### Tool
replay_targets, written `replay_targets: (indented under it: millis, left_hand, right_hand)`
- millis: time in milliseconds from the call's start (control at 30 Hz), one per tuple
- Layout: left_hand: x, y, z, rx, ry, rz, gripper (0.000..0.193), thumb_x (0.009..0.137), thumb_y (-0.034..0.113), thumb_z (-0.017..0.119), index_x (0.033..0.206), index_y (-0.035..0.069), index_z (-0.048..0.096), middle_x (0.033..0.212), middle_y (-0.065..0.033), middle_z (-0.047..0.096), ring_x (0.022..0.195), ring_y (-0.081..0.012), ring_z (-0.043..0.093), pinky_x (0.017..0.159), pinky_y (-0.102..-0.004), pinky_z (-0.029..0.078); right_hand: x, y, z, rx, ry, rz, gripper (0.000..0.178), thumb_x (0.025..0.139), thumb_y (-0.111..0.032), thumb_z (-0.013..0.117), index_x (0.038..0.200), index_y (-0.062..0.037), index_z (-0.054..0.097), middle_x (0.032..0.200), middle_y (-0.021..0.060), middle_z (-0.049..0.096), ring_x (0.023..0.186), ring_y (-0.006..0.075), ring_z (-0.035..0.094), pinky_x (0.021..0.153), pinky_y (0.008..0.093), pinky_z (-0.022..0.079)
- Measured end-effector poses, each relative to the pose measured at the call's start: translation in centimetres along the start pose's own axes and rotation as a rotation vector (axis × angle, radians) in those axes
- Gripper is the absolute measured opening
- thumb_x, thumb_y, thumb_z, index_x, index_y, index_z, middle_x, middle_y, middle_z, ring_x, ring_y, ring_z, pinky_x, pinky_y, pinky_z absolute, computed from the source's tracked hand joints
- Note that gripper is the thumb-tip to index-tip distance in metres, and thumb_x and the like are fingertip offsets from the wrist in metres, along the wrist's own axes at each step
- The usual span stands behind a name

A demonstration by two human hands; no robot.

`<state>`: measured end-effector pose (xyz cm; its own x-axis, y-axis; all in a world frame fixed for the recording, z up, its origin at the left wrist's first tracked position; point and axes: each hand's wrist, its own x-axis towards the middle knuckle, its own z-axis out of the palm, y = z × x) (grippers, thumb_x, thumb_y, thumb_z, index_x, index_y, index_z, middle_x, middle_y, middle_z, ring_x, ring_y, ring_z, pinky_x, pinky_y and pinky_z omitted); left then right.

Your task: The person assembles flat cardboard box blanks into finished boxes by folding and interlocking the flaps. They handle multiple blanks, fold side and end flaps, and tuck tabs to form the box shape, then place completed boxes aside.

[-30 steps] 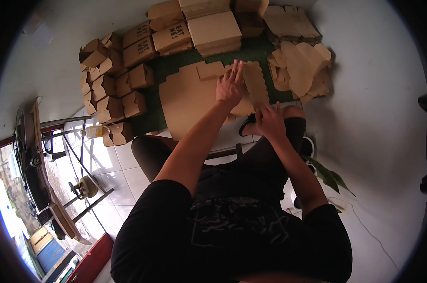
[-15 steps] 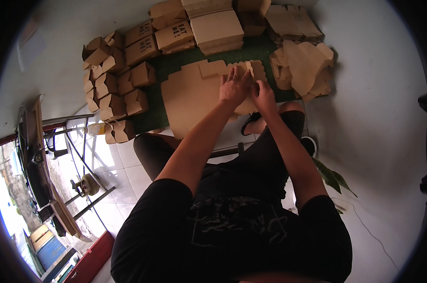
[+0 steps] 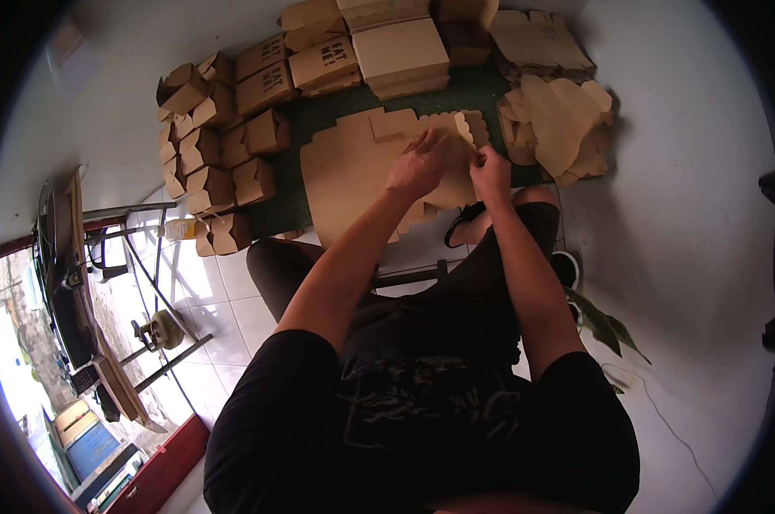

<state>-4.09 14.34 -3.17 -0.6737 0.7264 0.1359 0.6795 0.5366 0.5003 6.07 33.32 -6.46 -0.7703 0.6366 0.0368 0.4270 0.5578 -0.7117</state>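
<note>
A flat brown cardboard box blank (image 3: 345, 176) lies before me on a green-covered table, with scalloped flaps along its right end. My right hand (image 3: 492, 177) pinches the near end of a narrow scalloped flap, which stands folded up from the sheet. Over the middle of the blank is my left hand (image 3: 416, 167), its fingers stretched toward the far side and slightly smeared by motion. It holds nothing that I can see, and whether it touches the cardboard I cannot tell.
Small folded boxes (image 3: 203, 150) are stacked at the left. Larger closed boxes (image 3: 323, 64) and a pale stack of boxes (image 3: 400, 51) line the back. Flat cardboard blanks (image 3: 563, 120) are piled at the right. A bottle (image 3: 179, 230) lies by the table's left end.
My left hand has drawn back from the scalloped flap, toward the left and nearer to me. My right hand has shifted slightly right and keeps its pinch at the flap.
</note>
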Motion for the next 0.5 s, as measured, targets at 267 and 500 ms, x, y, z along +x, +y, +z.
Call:
replay_targets:
  millis: [267,500]
  left_hand:
    - [-6.5,-3.1,-4.8,0.023,0.045,-0.077,0.051,0.101,0.025,0.079,0.151,0.023,0.072,0.160,-0.0111,0.066,0.149,-0.0338,0.062,0.115,-0.0540,0.053]
    - [-9.1,-4.2,-4.1,0.105,0.105,-0.024,0.063,0.096,0.031,0.087,0.156,0.025,0.070,0.167,-0.0109,0.056,0.157,-0.0367,0.052,0.120,-0.0575,0.047]
  right_hand:
    - [-0.9,-0.7,-0.6,-0.140,0.032,0.015,0.027,0.098,-0.013,0.080,0.121,-0.0016,0.071,0.109,0.0233,0.078,0.102,0.0455,0.077,0.085,0.0514,0.062]
    - [-2.6,-5.2,-3.0,-0.450,0.101,-0.405,0.055,0.093,-0.008,0.079,0.146,-0.0051,0.065,0.139,0.0162,0.063,0.135,0.0382,0.059,0.113,0.0546,0.051]
